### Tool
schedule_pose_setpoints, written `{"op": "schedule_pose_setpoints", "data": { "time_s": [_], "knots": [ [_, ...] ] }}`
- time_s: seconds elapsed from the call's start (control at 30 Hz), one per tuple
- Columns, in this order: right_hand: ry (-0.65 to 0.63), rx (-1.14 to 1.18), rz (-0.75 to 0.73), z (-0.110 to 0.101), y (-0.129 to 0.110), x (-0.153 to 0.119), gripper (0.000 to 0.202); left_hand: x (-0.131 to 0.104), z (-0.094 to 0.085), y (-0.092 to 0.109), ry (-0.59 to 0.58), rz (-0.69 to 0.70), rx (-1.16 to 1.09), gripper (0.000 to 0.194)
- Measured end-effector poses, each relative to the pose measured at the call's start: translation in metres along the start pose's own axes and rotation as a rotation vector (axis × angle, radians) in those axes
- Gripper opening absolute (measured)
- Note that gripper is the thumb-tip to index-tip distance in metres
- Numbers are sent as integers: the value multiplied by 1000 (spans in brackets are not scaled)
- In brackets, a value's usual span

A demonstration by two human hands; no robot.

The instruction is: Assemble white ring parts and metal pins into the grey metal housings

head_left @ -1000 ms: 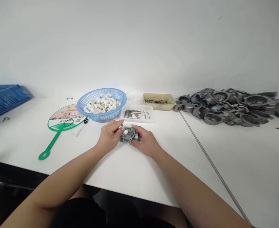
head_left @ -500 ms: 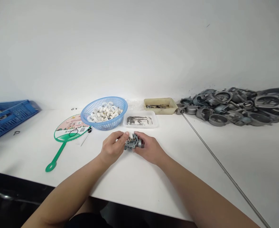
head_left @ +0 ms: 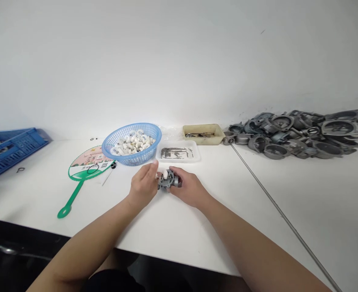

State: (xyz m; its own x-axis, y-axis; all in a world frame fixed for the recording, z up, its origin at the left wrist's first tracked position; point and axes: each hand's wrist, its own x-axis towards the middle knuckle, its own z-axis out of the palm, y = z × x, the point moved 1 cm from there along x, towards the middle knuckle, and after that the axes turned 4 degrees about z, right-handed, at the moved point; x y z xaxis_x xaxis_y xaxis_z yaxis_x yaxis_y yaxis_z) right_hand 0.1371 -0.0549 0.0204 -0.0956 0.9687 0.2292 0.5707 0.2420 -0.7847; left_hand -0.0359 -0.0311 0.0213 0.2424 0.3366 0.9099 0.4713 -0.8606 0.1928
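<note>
A grey metal carburetor [head_left: 168, 182] is low over the white table in front of me, with a white plastic float [head_left: 165, 174] seated in its upper side. My right hand [head_left: 187, 186] grips the carburetor from the right, thumb and fingers around its body. At its left side is my left hand [head_left: 144, 182], fingers drawn together and fingertips close against the metal. What they pinch, if anything, is hidden behind the hand. Just beyond the hands lies a clear plastic tray [head_left: 194, 159] of thin dark metal pins [head_left: 175, 153].
A blue basket [head_left: 106, 156] holds several white floats [head_left: 133, 142]. A cream box [head_left: 218, 140] with tools stands behind. Carburetor bodies [head_left: 276, 150] are heaped right, near a long metal rod [head_left: 276, 206]. Leftward lie a green-handled fan [head_left: 72, 198] and a blue crate [head_left: 29, 142].
My left thumb has lifted off the float, and the left hand has shifted to the carburetor's left side, uncovering the float. My right hand keeps its grip. The whole view has shifted slightly.
</note>
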Motion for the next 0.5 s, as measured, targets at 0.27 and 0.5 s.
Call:
{"op": "schedule_pose_setpoints", "data": {
  "time_s": [0.27,0.5],
  "knots": [
    [-4,-3,22,1,2,2,55,12,-3,-5,-111,-658,-611,27],
    [-52,56,-46,1,4,1,57,17,-2,-14,-234,-812,-712,36]
  ]
}}
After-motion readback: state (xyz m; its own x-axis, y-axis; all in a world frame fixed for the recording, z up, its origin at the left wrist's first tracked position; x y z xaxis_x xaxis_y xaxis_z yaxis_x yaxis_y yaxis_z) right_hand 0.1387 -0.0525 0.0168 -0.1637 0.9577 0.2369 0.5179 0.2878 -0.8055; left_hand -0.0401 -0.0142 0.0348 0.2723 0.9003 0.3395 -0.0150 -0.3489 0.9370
